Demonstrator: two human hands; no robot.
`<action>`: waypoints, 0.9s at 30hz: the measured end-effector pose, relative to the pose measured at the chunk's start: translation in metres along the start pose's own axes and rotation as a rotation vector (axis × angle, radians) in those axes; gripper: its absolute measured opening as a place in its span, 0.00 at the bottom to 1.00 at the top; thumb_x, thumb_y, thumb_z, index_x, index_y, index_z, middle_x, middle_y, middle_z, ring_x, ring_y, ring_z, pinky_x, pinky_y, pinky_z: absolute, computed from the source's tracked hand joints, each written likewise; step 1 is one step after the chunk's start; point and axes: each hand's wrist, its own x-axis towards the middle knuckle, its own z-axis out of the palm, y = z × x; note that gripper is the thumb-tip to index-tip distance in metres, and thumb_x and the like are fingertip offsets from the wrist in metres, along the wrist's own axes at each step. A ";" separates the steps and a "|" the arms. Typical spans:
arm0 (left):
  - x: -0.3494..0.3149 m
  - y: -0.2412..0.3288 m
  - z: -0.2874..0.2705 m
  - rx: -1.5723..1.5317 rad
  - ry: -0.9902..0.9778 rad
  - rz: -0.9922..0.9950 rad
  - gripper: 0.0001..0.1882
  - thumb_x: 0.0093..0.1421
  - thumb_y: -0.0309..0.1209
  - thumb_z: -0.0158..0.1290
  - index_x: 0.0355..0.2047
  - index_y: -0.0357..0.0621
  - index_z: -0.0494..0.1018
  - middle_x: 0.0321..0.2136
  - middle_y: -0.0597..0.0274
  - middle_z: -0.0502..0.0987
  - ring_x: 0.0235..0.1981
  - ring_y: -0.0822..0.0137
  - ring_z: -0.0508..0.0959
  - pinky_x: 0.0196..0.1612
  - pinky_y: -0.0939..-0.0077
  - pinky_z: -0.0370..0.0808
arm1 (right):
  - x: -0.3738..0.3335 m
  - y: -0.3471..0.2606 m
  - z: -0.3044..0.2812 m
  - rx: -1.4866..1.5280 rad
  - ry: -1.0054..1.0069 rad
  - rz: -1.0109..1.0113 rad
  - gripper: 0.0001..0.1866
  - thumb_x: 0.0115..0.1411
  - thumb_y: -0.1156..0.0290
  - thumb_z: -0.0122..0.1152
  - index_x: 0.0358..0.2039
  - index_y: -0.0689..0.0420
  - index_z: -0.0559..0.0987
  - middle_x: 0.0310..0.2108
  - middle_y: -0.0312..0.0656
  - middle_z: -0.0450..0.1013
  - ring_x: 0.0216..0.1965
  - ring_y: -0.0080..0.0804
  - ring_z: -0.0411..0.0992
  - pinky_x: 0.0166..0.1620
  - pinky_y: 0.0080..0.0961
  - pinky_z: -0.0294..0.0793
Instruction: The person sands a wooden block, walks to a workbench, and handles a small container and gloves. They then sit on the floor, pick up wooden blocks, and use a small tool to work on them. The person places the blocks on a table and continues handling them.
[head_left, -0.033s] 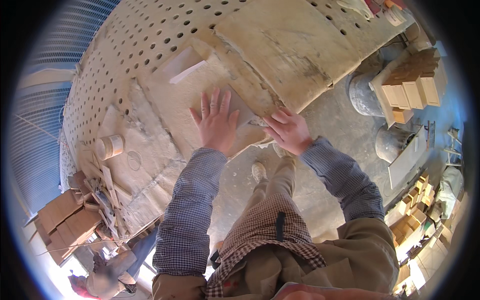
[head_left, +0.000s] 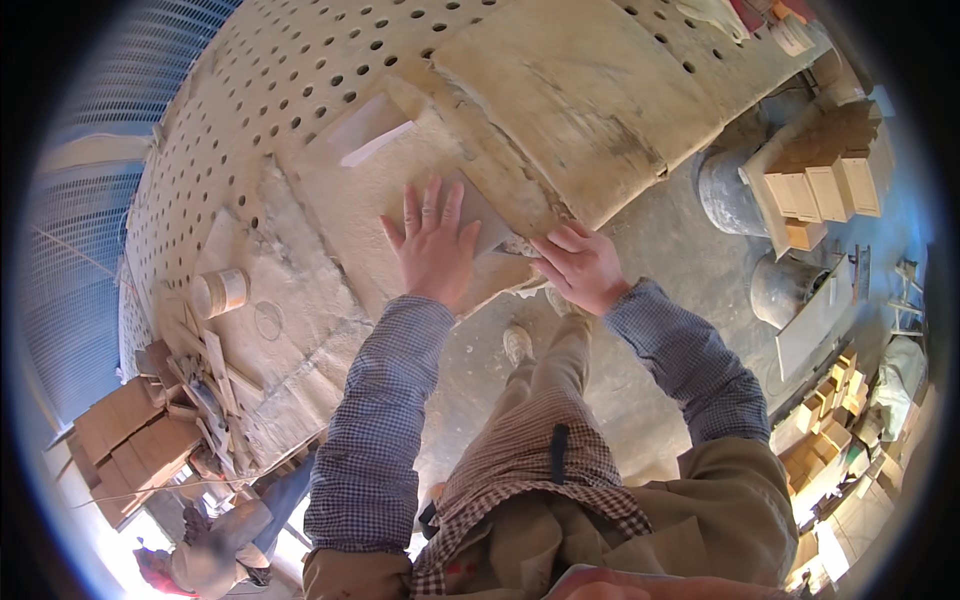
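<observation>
My left hand (head_left: 435, 250) lies flat with its fingers spread, pressing on a thin grey sheet (head_left: 488, 228) on the dusty, board-covered workbench (head_left: 330, 200). To its right, my right hand (head_left: 585, 268) is closed in a pinch at the bench's near edge, beside the sheet's right corner. What its fingertips hold is hidden; I cannot tell whether they grip the sheet. Beyond my left hand lies a folded pale sheet (head_left: 372, 130) with one bright upright edge.
A large worn board (head_left: 590, 90) covers the far right of the perforated bench. At left stand a small tub (head_left: 220, 293), wood scraps (head_left: 215, 380) and brown boxes (head_left: 135, 450). Drums (head_left: 728, 190) and stacked wooden pieces (head_left: 815, 185) are at right. Another person (head_left: 215, 550) is at lower left.
</observation>
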 end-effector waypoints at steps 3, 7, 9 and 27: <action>0.001 -0.001 -0.001 -0.034 -0.053 0.002 0.33 0.73 0.52 0.43 0.76 0.63 0.53 0.78 0.66 0.47 0.79 0.50 0.40 0.73 0.28 0.32 | -0.001 -0.005 0.003 -0.021 -0.127 0.087 0.18 0.53 0.66 0.72 0.44 0.56 0.81 0.35 0.39 0.67 0.36 0.40 0.73 0.38 0.36 0.77; 0.003 -0.004 -0.004 -0.080 -0.100 0.011 0.35 0.73 0.54 0.42 0.76 0.61 0.53 0.78 0.66 0.45 0.79 0.49 0.36 0.74 0.29 0.30 | -0.001 -0.014 0.006 0.005 -0.139 0.123 0.18 0.53 0.67 0.72 0.44 0.56 0.81 0.35 0.38 0.67 0.35 0.40 0.72 0.37 0.37 0.76; 0.005 -0.006 -0.004 -0.087 -0.123 0.016 0.36 0.73 0.56 0.41 0.77 0.61 0.52 0.79 0.67 0.43 0.79 0.49 0.35 0.73 0.28 0.29 | -0.001 -0.017 0.008 0.011 -0.062 0.080 0.18 0.53 0.67 0.72 0.45 0.55 0.81 0.35 0.38 0.67 0.35 0.40 0.72 0.36 0.36 0.76; 0.017 -0.015 -0.009 -0.083 -0.341 0.017 0.41 0.71 0.64 0.34 0.79 0.66 0.42 0.80 0.70 0.32 0.78 0.49 0.26 0.71 0.25 0.24 | -0.004 -0.038 0.022 0.036 -0.150 0.048 0.18 0.54 0.68 0.71 0.45 0.57 0.79 0.35 0.37 0.65 0.36 0.36 0.72 0.36 0.35 0.76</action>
